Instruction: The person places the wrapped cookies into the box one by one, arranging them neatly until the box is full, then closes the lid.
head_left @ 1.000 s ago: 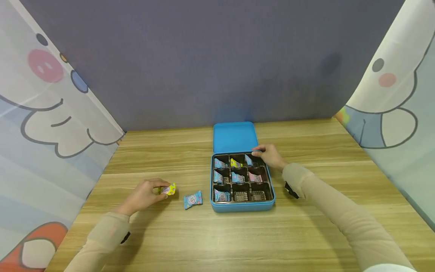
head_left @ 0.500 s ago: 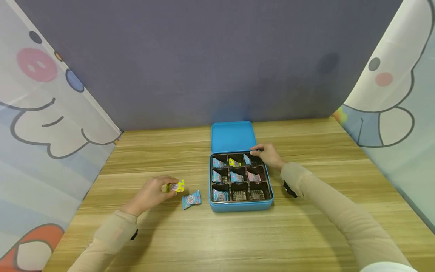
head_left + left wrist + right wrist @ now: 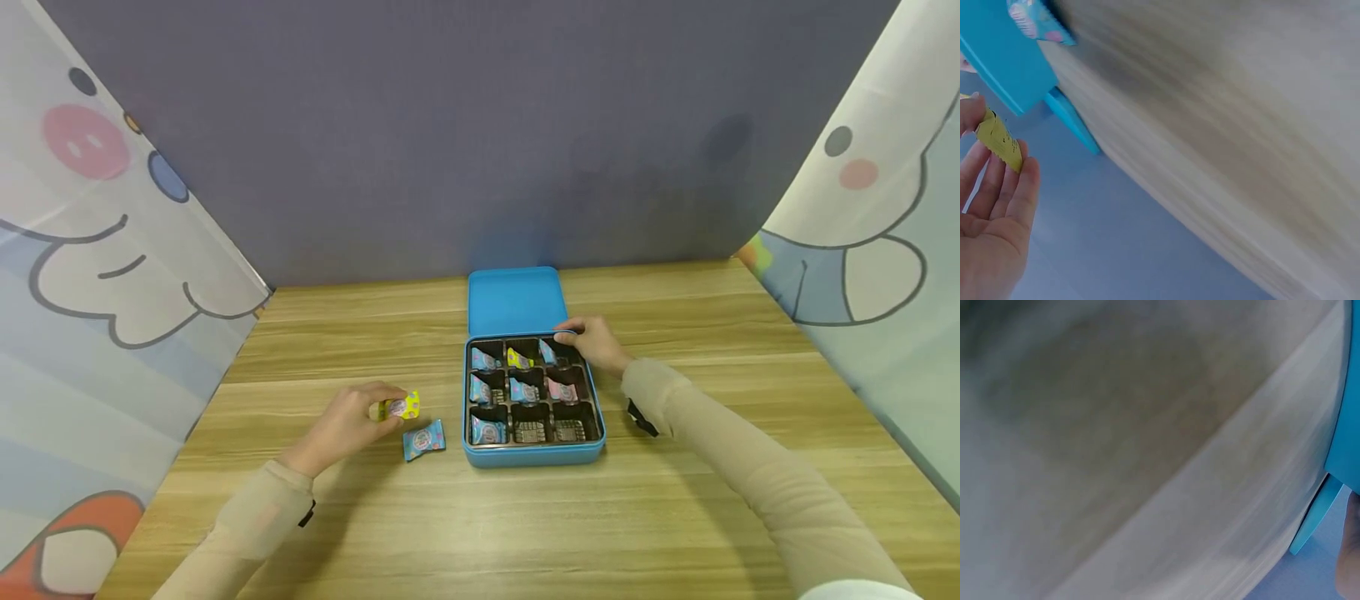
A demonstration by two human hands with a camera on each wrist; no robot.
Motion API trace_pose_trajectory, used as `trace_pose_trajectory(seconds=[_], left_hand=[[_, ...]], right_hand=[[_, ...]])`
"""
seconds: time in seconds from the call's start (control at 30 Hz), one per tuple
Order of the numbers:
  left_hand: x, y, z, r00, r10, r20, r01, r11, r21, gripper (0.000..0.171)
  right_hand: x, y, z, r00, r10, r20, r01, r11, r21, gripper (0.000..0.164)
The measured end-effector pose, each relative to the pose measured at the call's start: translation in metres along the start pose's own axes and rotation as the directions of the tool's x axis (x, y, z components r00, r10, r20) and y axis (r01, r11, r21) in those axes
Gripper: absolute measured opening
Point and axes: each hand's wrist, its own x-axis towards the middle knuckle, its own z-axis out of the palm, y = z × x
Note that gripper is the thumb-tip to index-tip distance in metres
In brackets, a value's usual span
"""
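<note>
My left hand (image 3: 347, 427) pinches a yellow wrapped candy (image 3: 405, 406) between thumb and fingers, just above the table. In the left wrist view the candy's yellow wrapper (image 3: 999, 139) shows between the thumb and fingertips. A blue wrapped candy (image 3: 424, 440) lies on the table, right of that hand. Further right stands an open blue tin box (image 3: 534, 456) with a dark divided tray. Blue, yellow and pink candies sit in several compartments; two front compartments show bare textured floors. My right hand (image 3: 597, 344) grips the tin's back right corner, thumb at the rim.
The tin's blue lid (image 3: 516, 302) lies folded back behind it, near the grey-purple back panel (image 3: 480, 133). Cartoon-printed curtains (image 3: 150, 283) rise on both sides of the wooden table (image 3: 480, 533).
My left hand has moved right with the yellow candy, nearer to the loose blue candy and the tin. The right hand stays at the tin's corner.
</note>
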Motion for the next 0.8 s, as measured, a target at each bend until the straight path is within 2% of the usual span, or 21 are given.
trace_pose_trajectory(seconds=[0.3, 0.8], left_hand=[[0.021, 0.02, -0.004, 0.999, 0.026, -0.046, -0.026, 1.0, 0.003, 0.031], [0.042, 0.045, 0.009, 0.998, 0.058, 0.018, -0.057, 0.996, -0.076, 0.033]], right_hand=[[0.0, 0.001, 0.0, 1.0, -0.016, -0.006, 0.016, 1.0, 0.005, 0.028], [0.001, 0.003, 0.001, 1.0, -0.027, -0.009, 0.027, 1.0, -0.005, 0.026]])
